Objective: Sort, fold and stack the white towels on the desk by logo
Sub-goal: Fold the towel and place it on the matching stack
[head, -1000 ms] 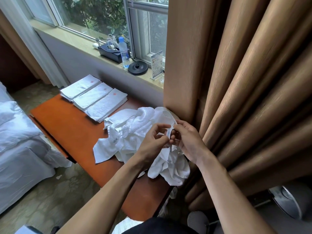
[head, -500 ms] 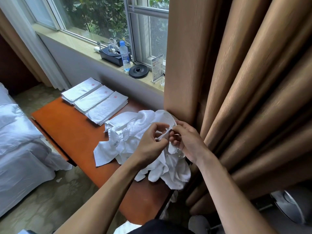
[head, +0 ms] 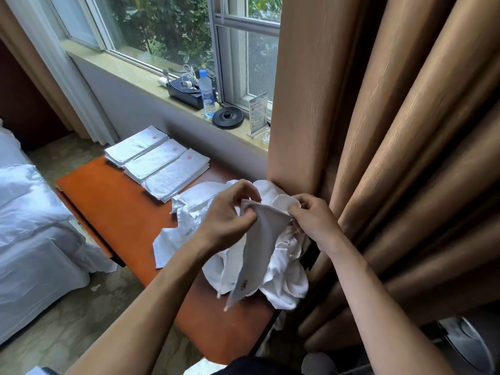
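The table (head: pixel 113 201) runs from the middle left of the frame down to the bottom middle. The pile (head: pixel 286 290) of loose white towels sits on it in the middle of the frame, right up against the curtain (head: pixel 378 158). Three stacks (head: pixel 162 163) of folded towels lie side by side on the table, up and left of the pile. Each has a small red mark on top.

I hold one towel (head: pixel 261 239) up over the pile. My left grip (head: pixel 227 217) pinches its top edge on one side. My right grip (head: pixel 313 223) pinches the top edge on the other side. So both are closed on it. The rest hangs down in a long point. A small dark logo (head: pixel 244 285) shows near the low end.

I think the towel is light and very soft. It flops and will not keep a shape by itself. It is not slippery, and it will not break. The best places to hold it are two corners of one edge. Then it hangs flat and I can read the logo. A hold in the middle would just bunch it up.
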The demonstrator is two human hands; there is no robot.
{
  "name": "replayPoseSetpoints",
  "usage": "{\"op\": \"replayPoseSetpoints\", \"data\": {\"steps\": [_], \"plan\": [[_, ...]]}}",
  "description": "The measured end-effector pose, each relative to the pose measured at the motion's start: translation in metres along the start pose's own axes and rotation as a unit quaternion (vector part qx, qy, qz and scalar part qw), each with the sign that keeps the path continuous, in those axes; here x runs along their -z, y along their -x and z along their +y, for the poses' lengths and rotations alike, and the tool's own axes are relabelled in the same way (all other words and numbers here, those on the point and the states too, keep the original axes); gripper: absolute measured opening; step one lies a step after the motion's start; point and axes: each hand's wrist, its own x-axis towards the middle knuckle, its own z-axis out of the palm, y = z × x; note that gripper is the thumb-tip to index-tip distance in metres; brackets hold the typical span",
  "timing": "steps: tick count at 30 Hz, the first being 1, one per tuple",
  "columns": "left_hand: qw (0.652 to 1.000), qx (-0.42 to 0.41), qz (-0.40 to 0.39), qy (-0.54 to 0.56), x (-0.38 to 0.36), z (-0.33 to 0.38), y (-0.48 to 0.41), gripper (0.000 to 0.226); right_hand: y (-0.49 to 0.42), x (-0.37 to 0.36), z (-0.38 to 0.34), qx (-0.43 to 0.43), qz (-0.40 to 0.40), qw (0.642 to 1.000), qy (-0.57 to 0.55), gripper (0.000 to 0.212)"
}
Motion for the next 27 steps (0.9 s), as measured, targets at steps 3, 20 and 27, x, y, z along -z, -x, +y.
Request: {"op": "replayPoseSetpoints", "data": {"steps": [3,20,27], "plan": [[1.0,-0.003,0.021,-0.016,0.008,-0.005,-0.002,0.023,0.0,0.003,-0.001,0.009,0.022,0.999,0.03,0.012],[0.988,0.136,0.076,0.006,0.007,-0.044,-0.008,0.025,0.009,0.01,-0.002,0.002,-0.019,0.987,-0.157,0.007],[0.975,0.187,0.112,0.047,0.006,-0.046,-0.009,0.022,0.016,0.005,0.0,0.055,-0.028,0.99,-0.123,0.015]]}}
